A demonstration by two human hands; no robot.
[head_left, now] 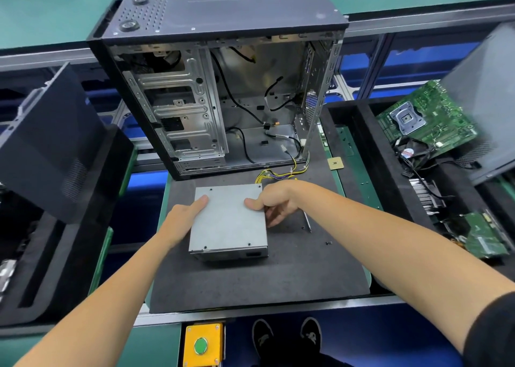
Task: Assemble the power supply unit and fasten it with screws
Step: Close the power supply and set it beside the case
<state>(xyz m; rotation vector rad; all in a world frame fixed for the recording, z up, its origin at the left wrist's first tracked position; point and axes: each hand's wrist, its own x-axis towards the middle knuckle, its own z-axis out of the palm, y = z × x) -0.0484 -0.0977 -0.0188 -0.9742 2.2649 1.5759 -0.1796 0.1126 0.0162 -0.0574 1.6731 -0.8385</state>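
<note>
the power supply unit (228, 219) lies flat on the dark foam mat (250, 283), held between both hands, its grey top plate facing up. the left hand (178, 221) grips its left edge, thumb laid on the top plate and fingers hidden down the side. the right hand (274, 202) holds the right edge, thumb pressing on top, fingers curled under and beside the casing. a bundle of yellow wires (278, 174) runs from the unit's far end, just beyond the right hand, toward the open computer case (220, 88) standing past both hands. a screwdriver (307, 221) lies on the mat just right of the right hand, with small screws (328, 243) nearby. further right of the right arm, a green motherboard (426, 116) rests in a tray. below the forearms sits a yellow box with a green button (201, 345).
</note>
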